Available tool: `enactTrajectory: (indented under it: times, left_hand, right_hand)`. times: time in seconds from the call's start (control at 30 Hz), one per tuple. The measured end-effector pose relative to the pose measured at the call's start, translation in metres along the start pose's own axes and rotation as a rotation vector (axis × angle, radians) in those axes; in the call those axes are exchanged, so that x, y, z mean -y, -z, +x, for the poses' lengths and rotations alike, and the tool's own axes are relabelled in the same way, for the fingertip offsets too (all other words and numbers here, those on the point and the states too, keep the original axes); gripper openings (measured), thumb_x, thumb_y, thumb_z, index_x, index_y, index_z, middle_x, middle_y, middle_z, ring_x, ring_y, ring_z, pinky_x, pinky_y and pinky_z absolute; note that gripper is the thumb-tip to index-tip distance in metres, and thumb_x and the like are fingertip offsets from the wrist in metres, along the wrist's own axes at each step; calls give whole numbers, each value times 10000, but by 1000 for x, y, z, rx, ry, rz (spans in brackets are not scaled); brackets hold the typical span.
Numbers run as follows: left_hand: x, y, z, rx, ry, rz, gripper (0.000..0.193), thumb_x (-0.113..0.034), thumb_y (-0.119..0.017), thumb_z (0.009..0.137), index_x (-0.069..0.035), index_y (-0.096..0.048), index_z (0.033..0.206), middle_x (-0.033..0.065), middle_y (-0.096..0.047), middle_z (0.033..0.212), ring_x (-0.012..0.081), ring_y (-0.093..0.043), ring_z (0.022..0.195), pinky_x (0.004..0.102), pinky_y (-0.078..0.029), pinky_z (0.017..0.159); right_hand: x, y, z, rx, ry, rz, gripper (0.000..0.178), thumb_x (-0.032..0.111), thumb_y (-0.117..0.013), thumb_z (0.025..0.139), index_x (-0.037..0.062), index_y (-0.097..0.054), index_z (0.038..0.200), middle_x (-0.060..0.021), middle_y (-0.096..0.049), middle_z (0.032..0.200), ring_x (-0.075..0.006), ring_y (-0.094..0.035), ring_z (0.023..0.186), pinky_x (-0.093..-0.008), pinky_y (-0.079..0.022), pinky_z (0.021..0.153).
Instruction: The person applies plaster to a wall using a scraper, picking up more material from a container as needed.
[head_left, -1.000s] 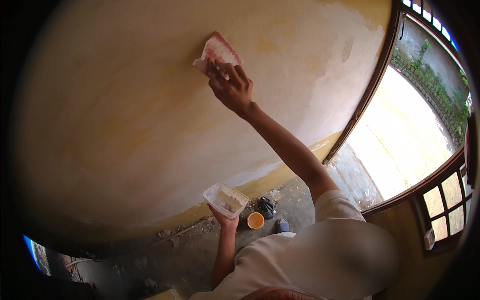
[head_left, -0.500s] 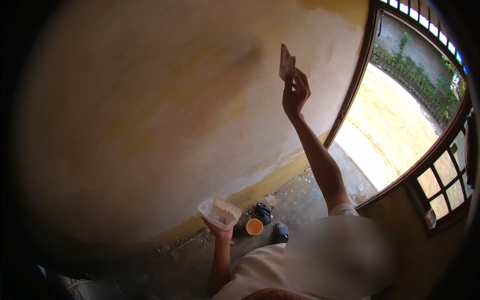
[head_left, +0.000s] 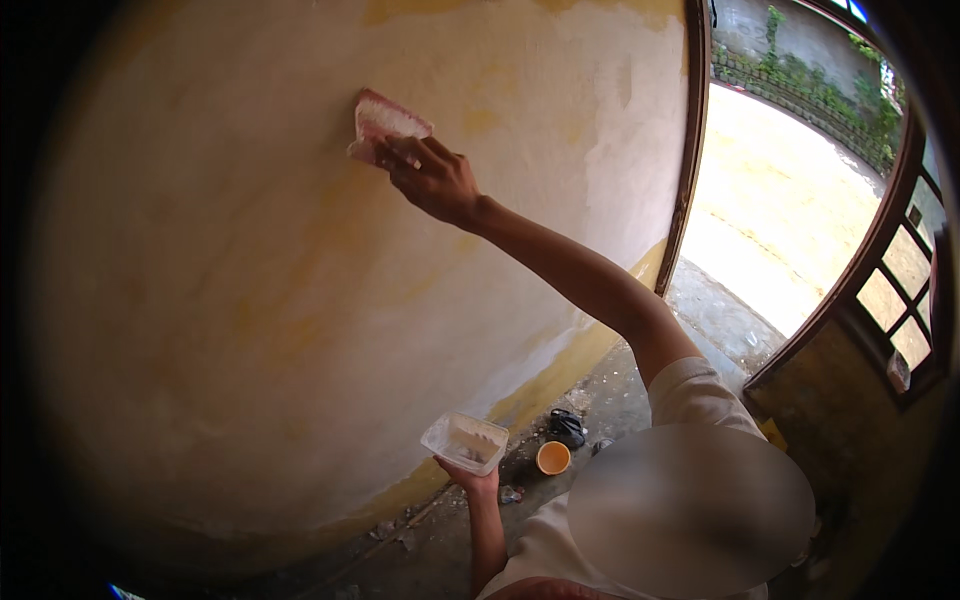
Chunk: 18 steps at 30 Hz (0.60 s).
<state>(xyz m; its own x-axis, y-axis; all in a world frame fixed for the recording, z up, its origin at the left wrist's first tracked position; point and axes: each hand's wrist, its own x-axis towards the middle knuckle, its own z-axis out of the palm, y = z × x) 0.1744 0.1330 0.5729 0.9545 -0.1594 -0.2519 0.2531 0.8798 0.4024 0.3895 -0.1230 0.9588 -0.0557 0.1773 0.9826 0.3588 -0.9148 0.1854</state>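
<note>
My right hand point(head_left: 432, 180) is raised on an outstretched arm, its fingers closed on a flat, reddish putty scraper point(head_left: 390, 121) smeared with white paste. The scraper's far edge is at the wall point(head_left: 300, 200), which is yellow under broad whitish, patchy coats. Lower down, my left hand point(head_left: 474, 478) grips a clear plastic tub point(head_left: 435, 436) from below. The tub is rectangular and tilted, with some whitish paste inside. The fingers under the tub are mostly hidden.
On the floor by the wall stand an orange bucket point(head_left: 553, 459) and a black plastic bag point(head_left: 567, 428). Debris lies along the wall's foot. To the right, a dark door frame point(head_left: 694, 140) opens onto a bright yard, with a paned window point(head_left: 893, 300) beside it.
My right hand has swung left with the scraper, which is now at the wall and turned to show its paste-smeared face. The view has shifted, and my left hand still holds the tub.
</note>
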Motion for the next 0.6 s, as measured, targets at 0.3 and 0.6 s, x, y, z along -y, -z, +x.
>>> enactTrajectory:
  times: [0.3, 0.6]
  left_hand:
    - [15, -30, 17, 5, 27, 45, 650, -686, -450, 958, -248, -503, 1436, 19, -524, 1440, 296, -482, 1344, 560, -387, 1126]
    - [19, -10, 21, -7, 7, -24, 665, -691, -435, 957, -243, -498, 1444, 22, -517, 1447, 296, -478, 1351, 562, -385, 1130]
  right_hand:
    - [-90, 89, -40, -245, -398, 36, 165, 21, -706, 907, 25, -757, 1064, -98, -726, 1067, -237, -735, 865, -318, -602, 729]
    - [-156, 33, 12, -238, -644, -323, 312, 221, -703, 896, 158, -753, 1197, -42, -702, 995, -230, -705, 778, -395, -551, 690]
